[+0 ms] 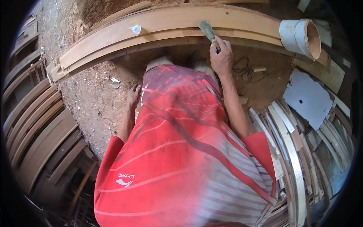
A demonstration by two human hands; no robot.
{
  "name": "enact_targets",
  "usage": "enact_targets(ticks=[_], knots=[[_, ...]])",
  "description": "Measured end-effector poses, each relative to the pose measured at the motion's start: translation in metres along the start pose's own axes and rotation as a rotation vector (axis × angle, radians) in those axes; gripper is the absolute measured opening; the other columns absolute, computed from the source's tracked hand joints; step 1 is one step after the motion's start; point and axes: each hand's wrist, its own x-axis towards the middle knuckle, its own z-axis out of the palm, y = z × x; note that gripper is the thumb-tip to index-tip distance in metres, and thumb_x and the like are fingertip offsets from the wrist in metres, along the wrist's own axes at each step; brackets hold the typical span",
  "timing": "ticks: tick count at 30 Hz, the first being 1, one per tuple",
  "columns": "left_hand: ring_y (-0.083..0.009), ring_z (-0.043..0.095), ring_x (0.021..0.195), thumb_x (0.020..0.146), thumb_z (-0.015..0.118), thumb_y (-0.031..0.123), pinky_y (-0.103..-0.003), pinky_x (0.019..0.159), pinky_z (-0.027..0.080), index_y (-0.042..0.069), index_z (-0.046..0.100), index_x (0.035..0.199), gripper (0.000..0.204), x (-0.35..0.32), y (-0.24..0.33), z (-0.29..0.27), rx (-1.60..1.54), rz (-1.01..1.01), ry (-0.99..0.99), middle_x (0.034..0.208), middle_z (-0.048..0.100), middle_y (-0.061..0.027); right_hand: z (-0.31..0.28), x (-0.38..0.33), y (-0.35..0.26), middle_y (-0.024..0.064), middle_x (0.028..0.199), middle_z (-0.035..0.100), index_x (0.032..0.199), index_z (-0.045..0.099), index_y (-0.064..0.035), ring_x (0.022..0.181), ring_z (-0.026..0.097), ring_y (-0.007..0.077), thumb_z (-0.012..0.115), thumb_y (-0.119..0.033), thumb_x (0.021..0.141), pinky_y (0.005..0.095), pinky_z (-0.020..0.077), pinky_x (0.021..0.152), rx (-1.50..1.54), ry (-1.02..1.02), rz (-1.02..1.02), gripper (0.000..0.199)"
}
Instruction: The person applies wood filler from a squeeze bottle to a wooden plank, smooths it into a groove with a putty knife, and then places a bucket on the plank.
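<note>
My right hand (222, 56) is closed round the handle of a putty knife (207, 30). Its broad greenish blade reaches over the long wooden plank (170, 23) in front of me, and from this angle I cannot tell if it touches the wood. A small white scrap or dab (135, 29) sits on the plank left of the blade. My left hand (134, 94) hangs low beside my left thigh, holding nothing that I can see, its fingers loosely apart and partly hidden by my leg.
At the plank's right end is a whitish round container (297, 36). Stacked boards (41, 132) lie on the left, and strips of wood (291, 151) on the right under a white sheet with a hole (308, 96). A dark cord (244, 70) lies on the dirt floor (98, 94).
</note>
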Motion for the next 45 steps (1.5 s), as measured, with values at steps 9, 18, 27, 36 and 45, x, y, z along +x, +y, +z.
enact_targets(ticks=[9,18,27,36,45], knots=[[-0.0222,0.065,0.112,0.102,0.065,0.034,-0.033,0.095,0.051,-0.003,0.058,0.141,0.054,0.084,0.04,-0.031,0.017,0.286,0.057,0.125,0.071,-0.0149,0.048,-0.003,-0.016,0.0203,0.105,0.063,0.124,0.066,0.0012,0.098,0.064,0.0371,0.066,-0.007,0.092,0.0445,0.0529,0.086,0.055,0.083,0.006,0.033],[-0.0154,0.063,0.089,0.103,0.064,0.034,-0.03,0.073,0.05,-0.002,0.063,0.135,0.048,0.168,0.052,-0.057,-0.062,0.38,-0.011,0.109,0.073,-0.0085,0.05,-0.008,-0.022,0.0212,0.103,0.063,0.124,0.065,0.0049,0.095,0.064,0.0375,0.065,-0.008,0.094,0.0454,0.0526,0.083,-0.122,0.193,0.065,0.033],[-0.0103,0.055,0.07,0.102,0.067,0.03,-0.028,0.062,0.045,0.004,0.069,0.126,0.036,0.144,0.071,-0.066,0.06,0.436,-0.031,0.09,0.069,-0.0023,0.062,-0.011,-0.035,0.0204,0.106,0.063,0.125,0.065,0.0058,0.096,0.065,0.0362,0.065,-0.007,0.092,0.0445,0.0534,0.084,-0.203,0.213,0.06,0.036],[-0.0081,0.048,0.059,0.101,0.068,0.034,-0.028,0.052,0.038,0.006,0.073,0.111,0.03,0.149,0.055,-0.07,-0.079,0.398,-0.058,0.073,0.06,0.0033,0.062,-0.011,-0.041,0.0216,0.106,0.064,0.123,0.067,0.006,0.096,0.066,0.036,0.067,-0.007,0.088,0.0446,0.0536,0.085,-0.251,0.21,0.067,0.037],[-0.0128,0.052,0.061,0.099,0.07,0.043,-0.033,0.054,0.041,0.002,0.073,0.096,0.041,0.144,0.054,-0.065,0.035,0.356,-0.003,0.072,0.063,-0.0007,0.063,-0.013,-0.04,0.0218,0.105,0.061,0.124,0.065,0.0069,0.097,0.064,0.0381,0.066,-0.006,0.091,0.0461,0.053,0.084,-0.331,0.204,0.003,0.035]])
